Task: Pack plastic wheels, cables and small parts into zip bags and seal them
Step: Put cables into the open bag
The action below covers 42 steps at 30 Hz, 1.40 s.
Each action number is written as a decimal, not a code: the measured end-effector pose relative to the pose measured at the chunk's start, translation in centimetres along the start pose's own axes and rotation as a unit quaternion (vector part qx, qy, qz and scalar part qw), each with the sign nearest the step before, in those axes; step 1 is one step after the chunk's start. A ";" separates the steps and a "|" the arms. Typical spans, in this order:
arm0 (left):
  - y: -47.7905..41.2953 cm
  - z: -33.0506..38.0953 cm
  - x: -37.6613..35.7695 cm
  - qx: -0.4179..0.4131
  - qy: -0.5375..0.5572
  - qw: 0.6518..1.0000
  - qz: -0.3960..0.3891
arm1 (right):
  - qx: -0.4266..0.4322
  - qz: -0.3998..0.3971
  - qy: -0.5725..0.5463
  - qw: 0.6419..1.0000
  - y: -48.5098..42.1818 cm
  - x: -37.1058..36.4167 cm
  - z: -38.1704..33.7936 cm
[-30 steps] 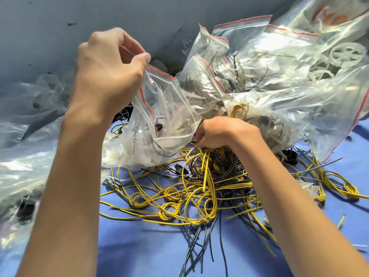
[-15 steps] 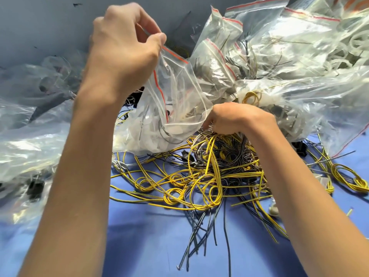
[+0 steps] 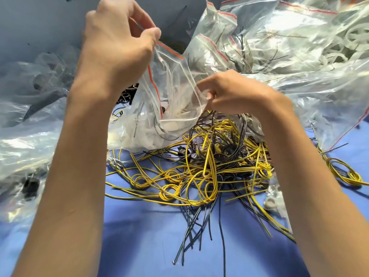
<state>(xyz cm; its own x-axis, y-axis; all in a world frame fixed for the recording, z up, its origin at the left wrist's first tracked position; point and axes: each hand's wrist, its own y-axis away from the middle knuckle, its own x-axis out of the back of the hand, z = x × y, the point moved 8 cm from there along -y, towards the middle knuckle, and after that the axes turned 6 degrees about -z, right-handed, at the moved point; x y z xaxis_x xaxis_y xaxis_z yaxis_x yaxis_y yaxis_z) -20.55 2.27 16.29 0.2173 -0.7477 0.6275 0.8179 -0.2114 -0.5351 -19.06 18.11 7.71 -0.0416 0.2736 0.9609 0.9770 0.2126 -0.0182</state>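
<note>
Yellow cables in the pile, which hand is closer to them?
Right. The right hand is at the zip bag's mouth, just above the yellow cables; the left hand pinches the bag's top corner, higher up.

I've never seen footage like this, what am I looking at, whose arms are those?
No machine here: a person's two bare hands, filmed by one camera worn on the head, looking down. The left hand pinches the red-striped rim of an open clear plastic zip bag. The right hand, blurred, curls its fingers at the opposite rim; whether it grips I cannot tell. Below, a tangle of yellow and dark cables lies on a blue surface, with more filled clear bags behind.
</note>
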 end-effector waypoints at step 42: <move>-0.4 -0.8 0.8 -0.024 0.016 0.999 -0.031 | -0.067 0.183 -0.257 0.947 3.4 6.5 3.8</move>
<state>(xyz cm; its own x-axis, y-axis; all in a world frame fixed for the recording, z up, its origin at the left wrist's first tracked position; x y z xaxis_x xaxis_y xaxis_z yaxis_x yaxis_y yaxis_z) -21.09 1.26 16.59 0.1501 -0.7518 0.6421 0.8026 -0.2866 -0.5232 -16.79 24.22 12.83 0.2425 0.7333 0.6352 0.9619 -0.0965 -0.2559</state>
